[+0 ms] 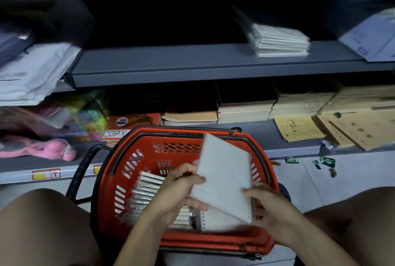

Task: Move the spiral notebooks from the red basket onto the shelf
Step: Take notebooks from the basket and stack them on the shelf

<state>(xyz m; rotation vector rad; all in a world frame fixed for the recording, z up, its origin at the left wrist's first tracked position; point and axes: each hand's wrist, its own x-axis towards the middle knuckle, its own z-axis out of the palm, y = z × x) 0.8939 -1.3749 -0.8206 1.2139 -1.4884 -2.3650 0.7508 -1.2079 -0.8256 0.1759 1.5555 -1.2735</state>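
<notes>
So I'm looking down at the red basket (128, 171) sitting on the floor between my knees, right in front of the shelving. Both hands are on one spiral notebook (224, 176) that's tilted up above the basket, its wire spine along the right edge. My left hand (181, 191) has it by the left edge, thumb on top of the cover and fingers curled underneath, so it's basically a pinch grip. My right hand (265, 203) has the lower right corner by the spiral, thumb on the cover and the other fingers curled round behind; can't really see those fingertips.

Inside the basket there's a row of more notebooks (147, 193) standing on edge along the left side, plus another one (215, 220) lying flat under the lifted one.

The grey shelf (171, 62) above already has a wrapped notebook stack (277, 39) on the right part. Lower shelf (256, 135) has tan exercise books (243, 111), a copy paper pack (132, 124) and some pink toy thing (42, 148) off to the left.
</notes>
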